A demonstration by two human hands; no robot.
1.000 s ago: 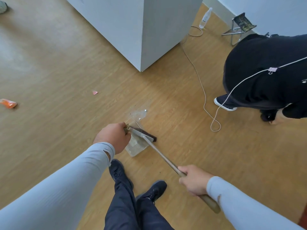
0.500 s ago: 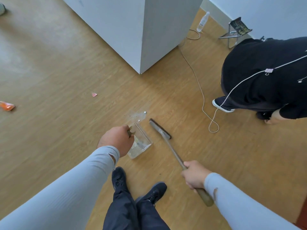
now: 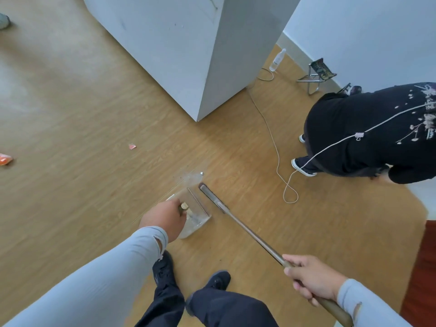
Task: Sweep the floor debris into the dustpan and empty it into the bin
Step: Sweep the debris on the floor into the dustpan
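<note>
My left hand (image 3: 164, 219) grips the handle of a clear plastic dustpan (image 3: 197, 214) resting on the wooden floor just ahead of my feet. My right hand (image 3: 311, 279) holds the long wooden handle of a broom (image 3: 245, 230); its dark head (image 3: 212, 197) lies on the floor right beside the dustpan's open right side. A small patch of dust and a tiny silver scrap (image 3: 192, 177) sits just beyond the pan. A pink scrap (image 3: 132, 146) and an orange wrapper (image 3: 5, 159) lie further left. No bin is in view.
A large white block (image 3: 200, 50) stands ahead. Another person in black (image 3: 368, 135) bends over at the right, with a white cable (image 3: 278, 159) trailing across the floor. A water bottle (image 3: 278, 59) and folding stool (image 3: 317, 74) stand by the wall. A red mat (image 3: 422, 267) lies at right.
The broom head has moved off the dustpan to the floor at its right side. My view has shifted a little; the dustpan stays under my left hand.
</note>
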